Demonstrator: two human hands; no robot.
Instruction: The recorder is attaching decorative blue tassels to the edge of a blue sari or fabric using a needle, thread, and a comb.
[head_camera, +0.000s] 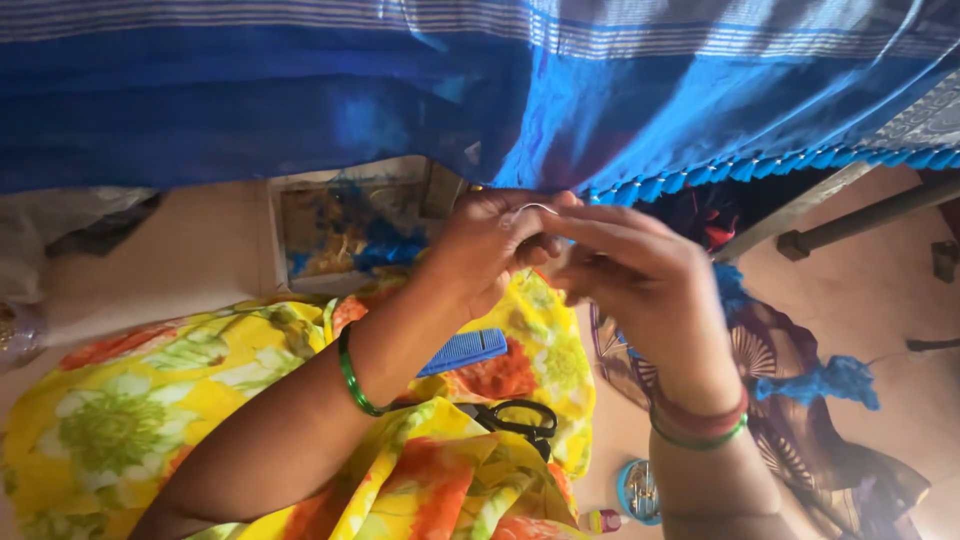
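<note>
A tan floor below, and a broad blue cloth with pale stripes hanging across the top of the view, its lower edge trimmed with small blue tassels. Both hands are raised to that edge, meeting right at the fringe. The left hand comes up from the lower left, forearm angled steeply, wrist bent, fingers curled in tight and pinching a thin pale thread that loops over the fingertips. The right hand rises from the lower right, back of the hand to the camera, fingers bunched narrow against the left; what they pinch is hidden. On the yellow flowered fabric over the lap lie a blue comb and black-handled scissors.
</note>
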